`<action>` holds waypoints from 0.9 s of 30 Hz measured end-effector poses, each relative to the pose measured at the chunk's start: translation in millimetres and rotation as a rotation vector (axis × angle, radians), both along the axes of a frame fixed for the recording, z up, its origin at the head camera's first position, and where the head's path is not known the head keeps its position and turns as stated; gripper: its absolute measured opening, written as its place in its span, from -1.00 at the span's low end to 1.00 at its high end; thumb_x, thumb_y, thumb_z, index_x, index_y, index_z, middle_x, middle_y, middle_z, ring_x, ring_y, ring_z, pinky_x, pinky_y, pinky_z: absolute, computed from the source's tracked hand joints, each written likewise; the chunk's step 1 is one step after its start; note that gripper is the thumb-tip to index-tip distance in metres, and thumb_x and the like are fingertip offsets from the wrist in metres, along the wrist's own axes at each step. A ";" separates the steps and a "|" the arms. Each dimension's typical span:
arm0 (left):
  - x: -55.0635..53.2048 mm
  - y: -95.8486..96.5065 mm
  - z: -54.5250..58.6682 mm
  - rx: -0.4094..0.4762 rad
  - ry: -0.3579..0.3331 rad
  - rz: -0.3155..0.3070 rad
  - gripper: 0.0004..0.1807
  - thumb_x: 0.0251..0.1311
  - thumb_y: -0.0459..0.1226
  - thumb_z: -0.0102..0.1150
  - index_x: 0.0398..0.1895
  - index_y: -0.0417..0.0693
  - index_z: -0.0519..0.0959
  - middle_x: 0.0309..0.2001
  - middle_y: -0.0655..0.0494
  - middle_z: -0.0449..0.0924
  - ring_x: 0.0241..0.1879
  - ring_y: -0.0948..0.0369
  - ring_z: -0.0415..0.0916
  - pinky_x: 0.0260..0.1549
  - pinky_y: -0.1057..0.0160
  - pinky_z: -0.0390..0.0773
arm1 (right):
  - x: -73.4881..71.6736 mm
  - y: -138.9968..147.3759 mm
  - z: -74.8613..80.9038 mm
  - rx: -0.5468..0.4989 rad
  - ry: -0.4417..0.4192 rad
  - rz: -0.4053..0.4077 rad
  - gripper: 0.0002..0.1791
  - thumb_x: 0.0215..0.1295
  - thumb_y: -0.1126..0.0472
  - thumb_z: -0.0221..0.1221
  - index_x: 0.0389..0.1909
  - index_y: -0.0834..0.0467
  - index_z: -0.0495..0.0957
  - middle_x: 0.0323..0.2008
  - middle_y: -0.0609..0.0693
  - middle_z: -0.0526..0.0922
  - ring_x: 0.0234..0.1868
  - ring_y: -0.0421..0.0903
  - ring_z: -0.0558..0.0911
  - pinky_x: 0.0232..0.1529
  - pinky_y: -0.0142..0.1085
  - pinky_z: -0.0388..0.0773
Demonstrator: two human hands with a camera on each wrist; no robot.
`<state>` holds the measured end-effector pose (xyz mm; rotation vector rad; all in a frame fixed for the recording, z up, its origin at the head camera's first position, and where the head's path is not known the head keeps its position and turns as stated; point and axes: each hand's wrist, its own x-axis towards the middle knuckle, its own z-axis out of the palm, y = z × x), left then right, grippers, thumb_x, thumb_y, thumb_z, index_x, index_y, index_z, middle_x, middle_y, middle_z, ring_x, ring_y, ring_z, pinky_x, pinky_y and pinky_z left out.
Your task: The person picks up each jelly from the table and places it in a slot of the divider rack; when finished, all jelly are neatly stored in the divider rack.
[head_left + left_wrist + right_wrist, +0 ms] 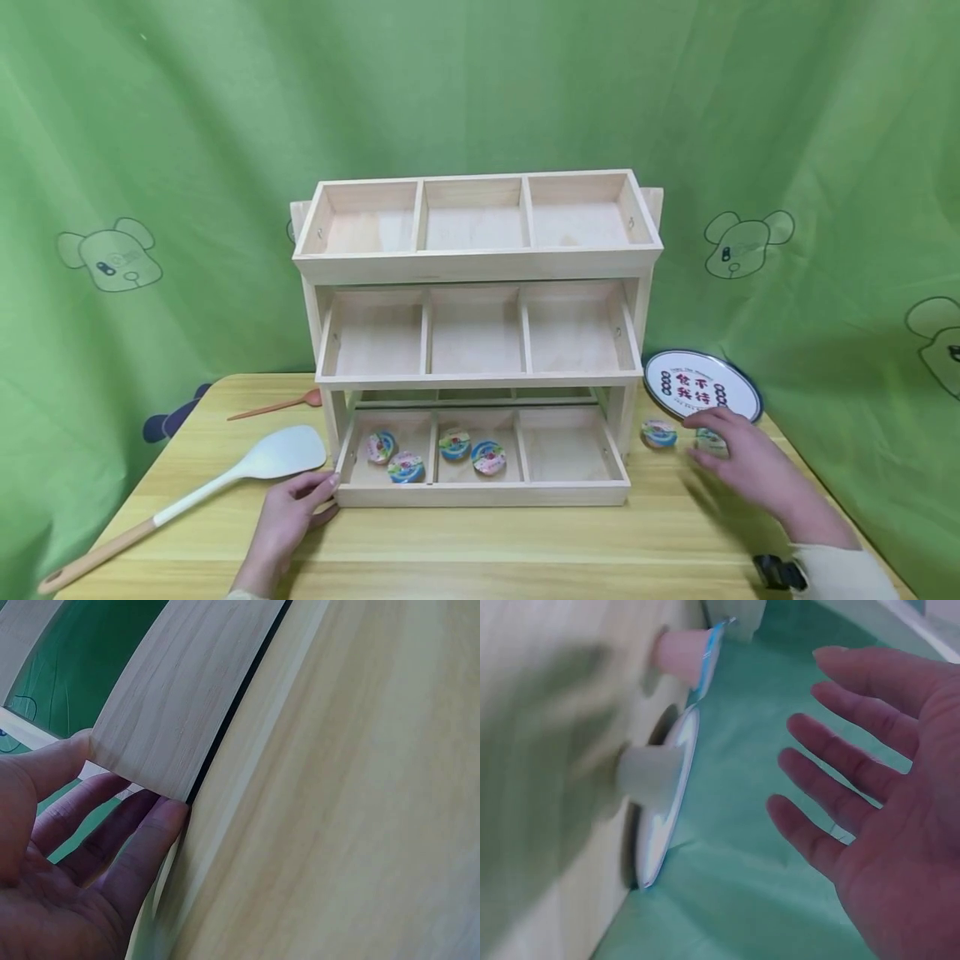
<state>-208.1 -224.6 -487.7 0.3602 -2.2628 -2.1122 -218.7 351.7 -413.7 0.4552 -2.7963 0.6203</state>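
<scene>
A three-tier wooden rack (480, 265) stands in the middle of the table, each tier split into three compartments. My left hand (288, 517) holds the left front corner of its bottom tray (480, 497), the thumb at one edge and fingers at the end in the left wrist view. In that tray, the left compartment holds two small lidded cups (406, 467), and the middle one holds two more cups (488, 457). My right hand (753, 462), fingers spread and nothing in them, hovers by a pink-bodied cup (682, 656) and a pale-bodied cup (651, 774) right of the rack.
A round white plate (693, 375) with red characters lies behind the two right-hand cups. Left of the rack are a white spatula (281, 454) with a wooden handle and a small orange-brown spoon (311, 397). A green curtain (480, 83) hangs behind the table.
</scene>
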 end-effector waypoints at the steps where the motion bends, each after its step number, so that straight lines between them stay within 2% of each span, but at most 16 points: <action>1: 0.0 -0.2 0.1 0.001 0.000 0.001 -0.68 0.32 -0.38 0.21 0.02 -0.49 0.54 -0.02 -0.23 0.53 -0.09 0.05 0.59 -0.08 0.18 0.70 | -1.1 3.1 -2.0 0.001 0.008 -0.002 -0.53 0.12 0.33 0.36 0.07 0.33 0.53 0.10 0.40 0.47 0.08 0.45 0.41 0.06 0.45 0.34; 5: -0.2 -0.8 -0.1 0.004 0.000 0.004 -0.67 0.31 -0.38 0.21 0.03 -0.49 0.54 -0.02 -0.24 0.53 -0.10 0.07 0.59 -0.08 0.18 0.70 | -5.4 15.5 -11.1 -0.012 0.015 -0.016 -0.53 0.14 0.31 0.36 0.09 0.34 0.52 0.13 0.47 0.43 0.08 0.51 0.39 0.04 0.47 0.32; 10: -0.9 -1.5 -1.8 0.009 -0.002 0.001 -0.67 0.31 -0.37 0.22 0.03 -0.48 0.55 -0.02 -0.23 0.53 -0.10 0.06 0.60 -0.08 0.17 0.70 | -8.9 27.8 -22.2 -0.006 -0.063 -0.063 -0.44 0.22 0.17 0.35 0.16 0.36 0.46 0.21 0.49 0.34 0.10 0.56 0.34 0.06 0.50 0.28; 13: -2.2 -1.3 -2.7 0.006 -0.001 -0.001 -0.66 0.30 -0.36 0.23 0.03 -0.47 0.55 -0.02 -0.22 0.53 -0.10 0.06 0.60 -0.08 0.18 0.70 | -10.6 32.4 -27.4 -0.009 -0.082 -0.067 -0.40 0.22 0.13 0.35 0.18 0.38 0.45 0.23 0.49 0.32 0.11 0.56 0.33 0.08 0.49 0.26; 21: -2.2 -1.8 -2.5 -0.007 0.005 -0.005 -0.65 0.31 -0.35 0.23 0.04 -0.47 0.54 0.00 -0.24 0.52 -0.08 0.05 0.58 -0.08 0.17 0.71 | -15.1 36.1 -35.2 -0.006 -0.082 -0.046 -0.43 0.21 0.23 0.34 0.18 0.40 0.45 0.23 0.50 0.31 0.13 0.56 0.31 0.11 0.49 0.24; 27: -1.5 -1.3 -2.4 -0.005 0.004 -0.009 -0.66 0.32 -0.37 0.21 0.04 -0.49 0.54 0.00 -0.26 0.53 -0.08 0.05 0.58 -0.08 0.17 0.71 | -19.9 40.8 -39.5 0.026 -0.051 -0.029 -0.48 0.15 0.33 0.34 0.12 0.42 0.48 0.15 0.51 0.39 0.10 0.54 0.36 0.09 0.46 0.29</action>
